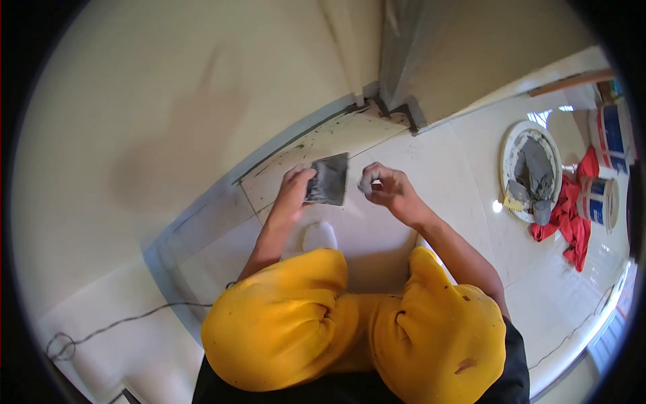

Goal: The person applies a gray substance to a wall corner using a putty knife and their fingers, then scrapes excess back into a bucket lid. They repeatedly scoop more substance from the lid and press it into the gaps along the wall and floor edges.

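My left hand (pixel 292 191) grips the edge of a flat, dark rectangular spreader plate (pixel 329 179) smeared with grey paste. The thumb lies on its face, and the plate is held above the light floor tiles. Just right of the plate, apart from it, my right hand (pixel 396 194) has its fingers curled in a pinch. Between those fingertips is a small grey lump of paste (pixel 366 180), and grey residue coats the fingers. Beyond both hands, dark specks and grey paste mark the floor strip (pixel 323 139) along the wall.
At right, a round white tub (pixel 506 151) holds grey paste (pixel 537 163) and a yellow-edged spreader (pixel 515 199). Beside it lie a red cloth (pixel 573 227), a large bucket (pixel 609 138) and a smaller bucket (pixel 595 202). A cable (pixel 134 316) runs along the left. A wall corner (pixel 397 101) stands ahead.
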Demonstrator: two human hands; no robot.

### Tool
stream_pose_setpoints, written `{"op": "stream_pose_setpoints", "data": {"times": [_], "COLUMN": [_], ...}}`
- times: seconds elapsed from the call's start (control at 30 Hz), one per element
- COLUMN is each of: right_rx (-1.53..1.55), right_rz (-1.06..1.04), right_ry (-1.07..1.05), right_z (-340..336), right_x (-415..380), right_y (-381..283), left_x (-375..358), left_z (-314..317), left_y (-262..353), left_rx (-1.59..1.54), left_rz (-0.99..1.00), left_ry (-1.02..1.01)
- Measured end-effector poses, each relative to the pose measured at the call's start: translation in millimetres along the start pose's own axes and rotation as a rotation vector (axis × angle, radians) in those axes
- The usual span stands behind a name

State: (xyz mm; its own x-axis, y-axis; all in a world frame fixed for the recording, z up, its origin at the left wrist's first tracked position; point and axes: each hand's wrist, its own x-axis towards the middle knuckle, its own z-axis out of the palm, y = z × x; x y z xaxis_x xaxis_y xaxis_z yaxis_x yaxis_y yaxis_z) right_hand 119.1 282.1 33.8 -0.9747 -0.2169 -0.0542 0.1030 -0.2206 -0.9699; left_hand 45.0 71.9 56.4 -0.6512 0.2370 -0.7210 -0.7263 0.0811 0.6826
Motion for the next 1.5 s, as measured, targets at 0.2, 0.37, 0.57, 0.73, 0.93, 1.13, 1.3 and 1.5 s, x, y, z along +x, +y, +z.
{"op": "stream_pose_setpoints", "data": {"times": [0.2,0.37,0.57,0.73,0.93,1.13,1.3,1.5], "right_rx": [-0.704,-0.991,-1.029,-0.904,-1.008,-1.217,-1.156,-1.189], "right_rz": [0.024,0.009,0.282,0.349,0.286,0.112,0.236,0.343], "right_ry": [0.52,0.712,0.737,0.749,0.708,0.662,0.663,0.634], "right_z": [-28,-27,-18,-17,-22,-34,-28,-27], "right_x": [54,90,115,124,126,116,107,110], "right_y": [32,78,79,66,65,67,58,60], "left_x": [2,-3,-5,-8,-7,-6,-3,-4], "left_z": [-26,-27,-39,-43,-43,-47,-54,-49], "left_y": [-6,-12,-20,-19,-21,-24,-30,-29], "left_rx": [-0.008,-0.046,-0.044,-0.037,-0.076,-0.066,-0.071,-0.053], "left_rz": [0.037,-0.012,-0.002,-0.027,-0.013,-0.012,-0.004,-0.015], "left_ry": [0.11,0.198,0.175,0.189,0.149,0.148,0.114,0.119]}}
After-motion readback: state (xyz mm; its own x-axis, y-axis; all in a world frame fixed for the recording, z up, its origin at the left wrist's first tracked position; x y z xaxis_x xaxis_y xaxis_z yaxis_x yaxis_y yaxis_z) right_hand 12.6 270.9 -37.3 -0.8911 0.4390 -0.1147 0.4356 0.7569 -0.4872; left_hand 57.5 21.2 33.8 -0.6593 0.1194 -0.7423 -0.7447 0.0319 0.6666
